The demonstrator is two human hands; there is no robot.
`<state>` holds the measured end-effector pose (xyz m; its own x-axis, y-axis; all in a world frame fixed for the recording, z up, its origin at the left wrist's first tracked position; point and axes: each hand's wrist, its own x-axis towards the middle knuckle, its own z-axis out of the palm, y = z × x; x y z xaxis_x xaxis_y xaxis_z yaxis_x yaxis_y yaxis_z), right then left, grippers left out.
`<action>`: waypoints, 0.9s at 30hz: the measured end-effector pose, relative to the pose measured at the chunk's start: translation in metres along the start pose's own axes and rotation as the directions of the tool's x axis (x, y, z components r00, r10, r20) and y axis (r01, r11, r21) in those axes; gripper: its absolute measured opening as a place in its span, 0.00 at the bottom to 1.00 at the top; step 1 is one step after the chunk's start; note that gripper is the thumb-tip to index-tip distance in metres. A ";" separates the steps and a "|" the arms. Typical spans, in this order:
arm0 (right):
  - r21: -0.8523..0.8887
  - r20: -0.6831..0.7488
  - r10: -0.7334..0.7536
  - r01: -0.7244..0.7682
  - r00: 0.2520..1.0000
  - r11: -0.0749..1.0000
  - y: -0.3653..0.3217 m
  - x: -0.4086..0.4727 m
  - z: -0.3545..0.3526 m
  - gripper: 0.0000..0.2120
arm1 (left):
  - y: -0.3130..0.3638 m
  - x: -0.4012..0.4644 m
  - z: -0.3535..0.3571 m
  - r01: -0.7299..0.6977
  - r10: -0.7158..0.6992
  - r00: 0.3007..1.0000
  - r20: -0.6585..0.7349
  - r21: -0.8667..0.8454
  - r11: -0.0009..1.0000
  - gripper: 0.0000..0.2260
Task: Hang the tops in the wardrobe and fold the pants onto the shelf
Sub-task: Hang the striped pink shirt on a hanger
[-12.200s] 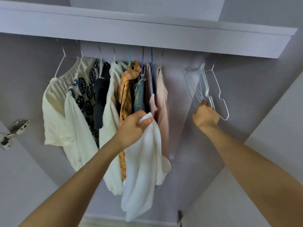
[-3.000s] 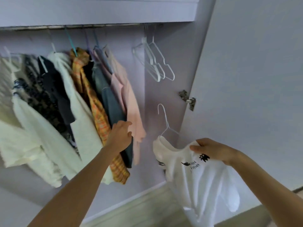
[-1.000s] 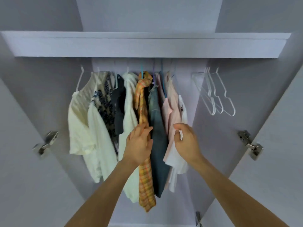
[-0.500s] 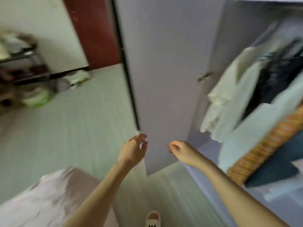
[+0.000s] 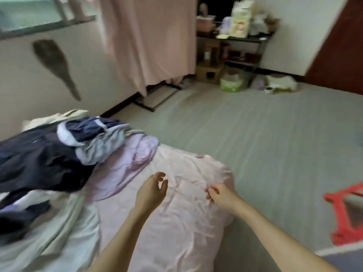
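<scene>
Hands: left hand and right hand are held apart above the bed, fingers loosely curled, nothing gripped
Garments: a dark heap of clothes is left on the bed's left side; tops and pants cannot be told apart, perhaps because of blur
Risk: several limp, tangled pieces could be dragged up together; the heap could be pulled off the edge
Textures: soft, creased cloth; smooth pink sheet

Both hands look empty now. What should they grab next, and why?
Probably reach the left hand over to the dark clothes pile on the bed and pick up one garment. Neither it nor the right hand holds anything, and that pile remains unsorted.
</scene>
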<state>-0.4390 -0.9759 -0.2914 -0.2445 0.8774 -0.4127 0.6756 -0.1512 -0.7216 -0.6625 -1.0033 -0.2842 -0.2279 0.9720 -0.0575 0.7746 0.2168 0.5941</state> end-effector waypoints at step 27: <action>-0.724 0.607 -0.300 0.668 0.736 0.172 -0.098 0.473 0.317 0.44 | -0.341 0.112 0.155 0.671 -0.720 0.671 0.177 0.270 0.691 0.37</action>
<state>-0.8411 -0.6900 -0.5926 -0.8046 0.4147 -0.4250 0.4569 0.8895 0.0030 -0.8608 -0.9540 -0.6173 -0.6065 0.5117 -0.6085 0.5412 0.8264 0.1555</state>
